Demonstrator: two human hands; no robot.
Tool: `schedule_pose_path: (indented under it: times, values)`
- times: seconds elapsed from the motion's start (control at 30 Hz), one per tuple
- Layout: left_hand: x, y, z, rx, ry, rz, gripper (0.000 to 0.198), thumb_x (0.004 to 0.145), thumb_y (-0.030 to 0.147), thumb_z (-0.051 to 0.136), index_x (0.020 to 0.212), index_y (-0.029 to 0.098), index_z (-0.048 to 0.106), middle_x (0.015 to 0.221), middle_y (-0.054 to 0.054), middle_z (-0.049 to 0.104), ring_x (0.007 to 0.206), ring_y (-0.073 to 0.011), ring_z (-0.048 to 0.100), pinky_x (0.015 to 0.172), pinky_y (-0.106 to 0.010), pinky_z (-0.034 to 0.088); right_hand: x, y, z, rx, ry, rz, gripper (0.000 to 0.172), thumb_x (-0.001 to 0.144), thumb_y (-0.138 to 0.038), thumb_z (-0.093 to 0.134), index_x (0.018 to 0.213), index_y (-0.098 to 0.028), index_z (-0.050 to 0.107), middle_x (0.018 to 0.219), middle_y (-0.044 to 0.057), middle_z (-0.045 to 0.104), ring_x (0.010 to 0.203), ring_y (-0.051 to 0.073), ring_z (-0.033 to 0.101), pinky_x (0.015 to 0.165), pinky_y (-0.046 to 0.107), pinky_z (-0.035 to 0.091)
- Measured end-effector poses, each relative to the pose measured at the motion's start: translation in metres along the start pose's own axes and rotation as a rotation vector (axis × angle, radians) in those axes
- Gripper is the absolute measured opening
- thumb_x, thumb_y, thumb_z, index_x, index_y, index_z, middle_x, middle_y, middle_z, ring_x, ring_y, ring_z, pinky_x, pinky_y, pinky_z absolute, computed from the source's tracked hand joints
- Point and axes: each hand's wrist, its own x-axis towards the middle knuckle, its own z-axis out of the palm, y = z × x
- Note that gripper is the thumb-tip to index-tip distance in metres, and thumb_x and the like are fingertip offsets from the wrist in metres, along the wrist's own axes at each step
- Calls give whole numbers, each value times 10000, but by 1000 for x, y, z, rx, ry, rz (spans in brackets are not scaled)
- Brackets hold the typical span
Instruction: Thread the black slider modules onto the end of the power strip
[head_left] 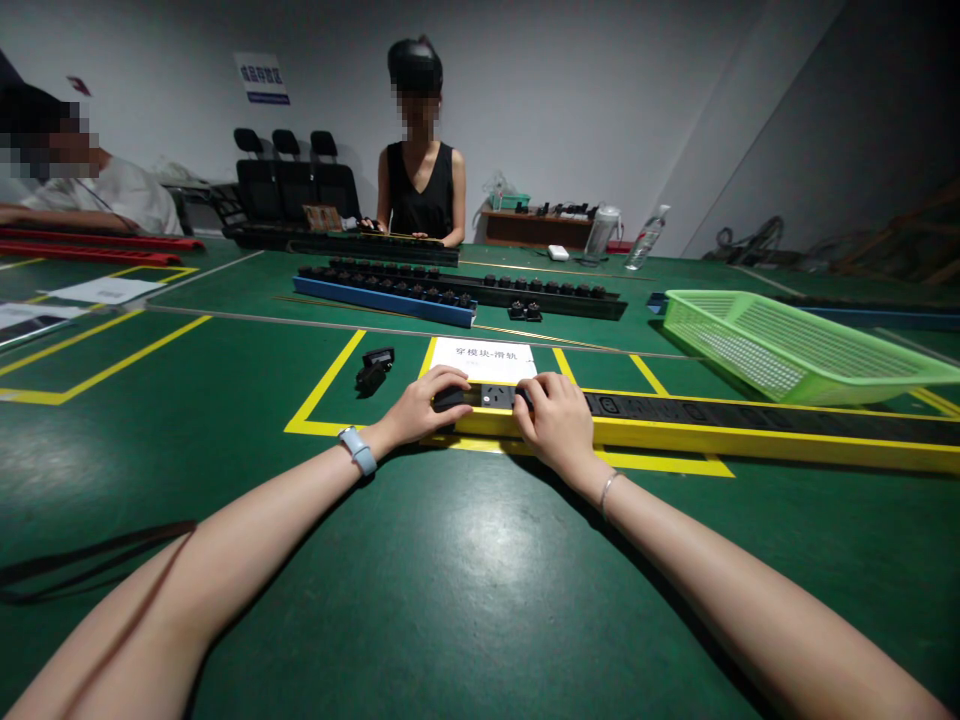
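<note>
We lean over the green table (pixel 420 600), the broadest thing here; across it runs the yellow rail (pixel 750 442), perhaps laid crosswise so that its left end sits within easy reach; behind the rail's right part stands the green basket (pixel 727 345), and well beyond the rail lies a blue rail (pixel 382 302); a printed sheet (pixel 480 358) lies just behind its left end. Our right hand (pixel 562 415) bends over the rail, seemingly to steady it; whether its fingers grip, we cannot tell; our left hand (pixel 420 405), at the rail's left end, has thumb and fingers clamped on a dark piece (pixel 448 398), apparently keeping it in line with the channel; between our hands, a grey socket (pixel 496 396) sits in the rail.
</note>
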Motion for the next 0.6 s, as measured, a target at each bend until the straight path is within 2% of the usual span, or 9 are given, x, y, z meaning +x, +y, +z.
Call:
schedule_pose_path:
  times: [0.37,0.6]
  values:
    - [0,3,0,21,-26,6,213,860,305,579,1046,203,561,1161,-67,557,1127,-196,537,1018,-381,429,0,0,1,-3,8,-1,229,928,-344,443,968,-191,608,963,79,569,923,221,464,803,335,328]
    - [0,5,-1,62,-1,-20,226,843,326,592,1032,205,570,1159,-79,498,1154,-221,497,1047,-426,408,0,1,1,-7,4,-1,235,931,-349,439,970,-188,607,964,76,568,919,218,464,806,334,331]
